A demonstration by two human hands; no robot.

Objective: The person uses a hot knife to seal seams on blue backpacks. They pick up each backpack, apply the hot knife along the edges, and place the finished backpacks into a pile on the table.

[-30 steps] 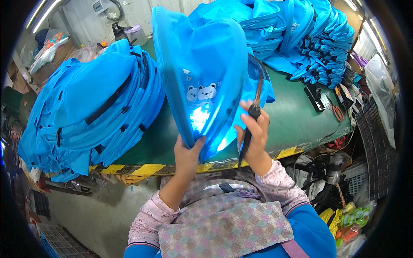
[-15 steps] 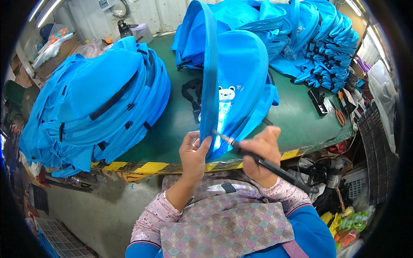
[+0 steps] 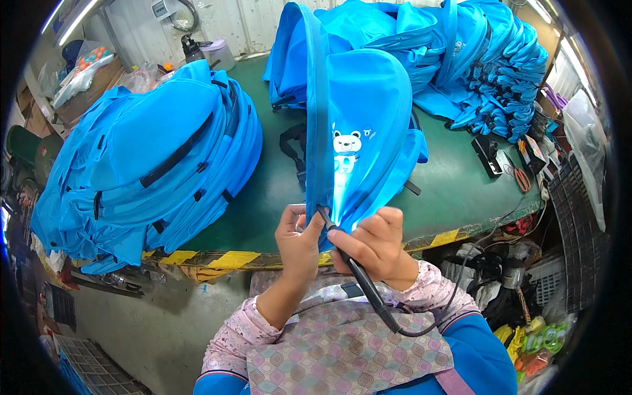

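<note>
I hold up a bright blue backpack [image 3: 359, 125] with a small white bear print on its front, above the near edge of the green table [image 3: 454, 184]. My left hand [image 3: 298, 240] pinches the bag's lower edge seam. My right hand [image 3: 375, 243] grips a black pen-shaped corded tool [image 3: 355, 273], its tip touching the seam beside my left fingers. The tool's cable runs down past my patterned apron.
A tall stack of blue backpacks [image 3: 145, 164] lies on the table's left, another pile [image 3: 480, 59] at the back right. Scissors [image 3: 520, 178] and a black device [image 3: 488, 155] sit at the right edge. Yellow-black tape [image 3: 230, 258] marks the table front; crates and clutter stand on the floor at right.
The bag has turned and dropped lower toward me. My right hand moved the tool from the bag's side down to the lower seam, close to my left hand.
</note>
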